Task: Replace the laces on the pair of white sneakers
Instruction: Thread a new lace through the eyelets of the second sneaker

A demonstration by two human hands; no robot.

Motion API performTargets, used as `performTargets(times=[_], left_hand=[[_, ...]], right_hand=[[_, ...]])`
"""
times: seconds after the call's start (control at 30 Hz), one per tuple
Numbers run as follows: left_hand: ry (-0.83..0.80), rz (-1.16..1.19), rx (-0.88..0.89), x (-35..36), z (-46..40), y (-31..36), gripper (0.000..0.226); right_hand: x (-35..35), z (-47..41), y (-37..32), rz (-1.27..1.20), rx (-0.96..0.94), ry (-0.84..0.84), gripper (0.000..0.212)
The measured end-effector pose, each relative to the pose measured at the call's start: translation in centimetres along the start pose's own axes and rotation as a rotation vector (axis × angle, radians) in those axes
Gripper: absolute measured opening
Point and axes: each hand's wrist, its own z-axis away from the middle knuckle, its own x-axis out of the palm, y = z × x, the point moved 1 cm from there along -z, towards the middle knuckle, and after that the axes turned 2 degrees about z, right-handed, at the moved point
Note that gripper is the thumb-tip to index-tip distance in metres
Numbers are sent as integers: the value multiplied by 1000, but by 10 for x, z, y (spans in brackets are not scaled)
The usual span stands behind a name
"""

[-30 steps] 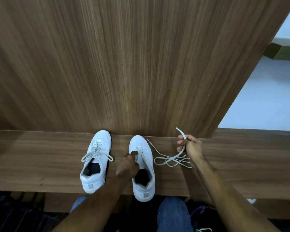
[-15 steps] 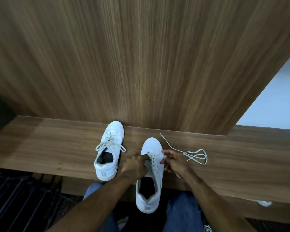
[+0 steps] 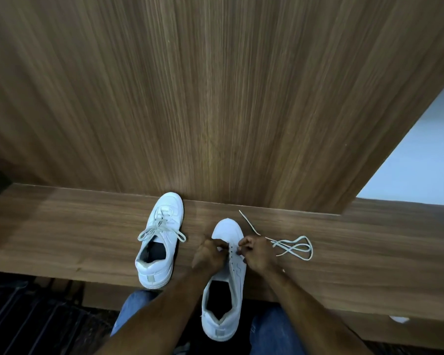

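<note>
Two white sneakers stand on a wooden ledge (image 3: 62, 234). The left sneaker (image 3: 160, 239) is laced, its bow lying loose over the tongue. The right sneaker (image 3: 227, 283) has bare eyelets and its heel hangs over the ledge's front edge toward my lap. My left hand (image 3: 209, 254) grips its left eyelet flap near the toe. My right hand (image 3: 256, 253) pinches the right flap by the eyelets; whether it also pinches the lace I cannot tell. A loose white lace (image 3: 292, 248) lies in loops on the ledge just right of that hand.
A tall wood-grain panel (image 3: 215, 98) rises directly behind the ledge. A pale wall (image 3: 420, 155) shows at the right. My jeans-clad knees (image 3: 272, 331) sit below the ledge, with dark slatted flooring (image 3: 31, 324) at the lower left. A small white scrap (image 3: 399, 319) lies low right.
My right hand set the lace down on the ledge and came over to the right sneaker. That sneaker has been drawn toward me, its heel now past the ledge's edge.
</note>
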Motion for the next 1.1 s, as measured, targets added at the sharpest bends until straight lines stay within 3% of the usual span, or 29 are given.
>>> performTargets(times=[0.23, 0.4, 0.53, 0.77, 1.0, 1.1], left_hand=[[24, -6, -16, -4, 6, 7, 38], [9, -12, -49, -4, 4, 1, 33], [-2, 24, -108, 5, -13, -20, 39], [33, 35, -96, 2, -11, -14, 23], [61, -70, -52, -3, 1, 4, 32], [14, -203, -65, -8, 13, 27, 27]], right_hand=[[5, -7, -5, 164, -36, 5, 22], [10, -10, -8, 224, -33, -25, 18], [13, -15, -4, 134, -56, -38, 24], [8, -13, 5, -118, -3, -114, 31], [8, -19, -13, 253, -116, -95, 21], [8, -18, -14, 278, -112, -85, 21]])
